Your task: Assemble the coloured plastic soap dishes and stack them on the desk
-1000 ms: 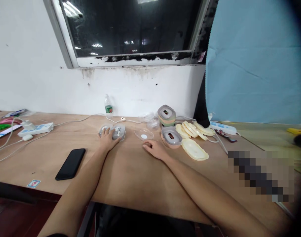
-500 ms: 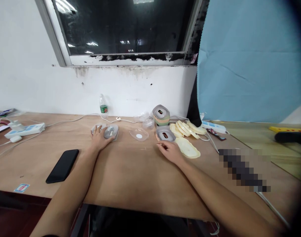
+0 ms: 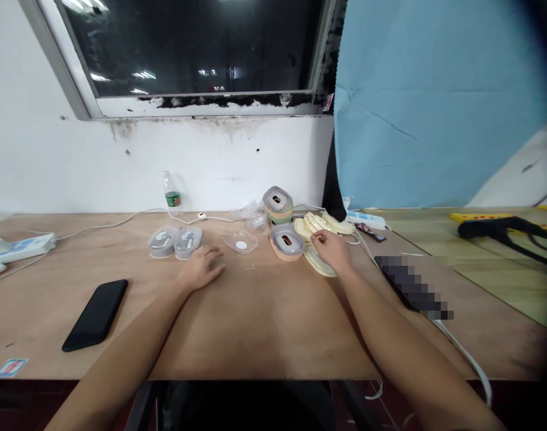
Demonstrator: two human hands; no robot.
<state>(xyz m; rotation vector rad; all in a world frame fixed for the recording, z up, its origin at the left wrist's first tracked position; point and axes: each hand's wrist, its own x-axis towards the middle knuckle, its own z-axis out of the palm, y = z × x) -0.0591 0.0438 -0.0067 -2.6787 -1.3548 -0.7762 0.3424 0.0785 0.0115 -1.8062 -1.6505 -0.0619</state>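
Note:
My left hand lies on the table with its fingers apart and nothing in them. Just beyond it stand two grey oval boxes with clear lids, the nearer box beside the other box. My right hand is at the cream-coloured oval pieces, its fingers drawn together at their edge. Whether a piece is between the fingertips is hidden. One cream oval piece lies partly under that hand. To its left are a grey-topped box with a peach base and stacked grey-and-green boxes.
A clear oval lid lies mid-table, with clear plastic pieces behind. A bottle stands by the wall. A black phone lies at left. Power strips and cables are at both sides; black-handled scissors are at right.
My left hand has left the grey boxes and come right and nearer onto the table. My right hand has moved from the peach-based box to the cream pieces. The view has turned right.

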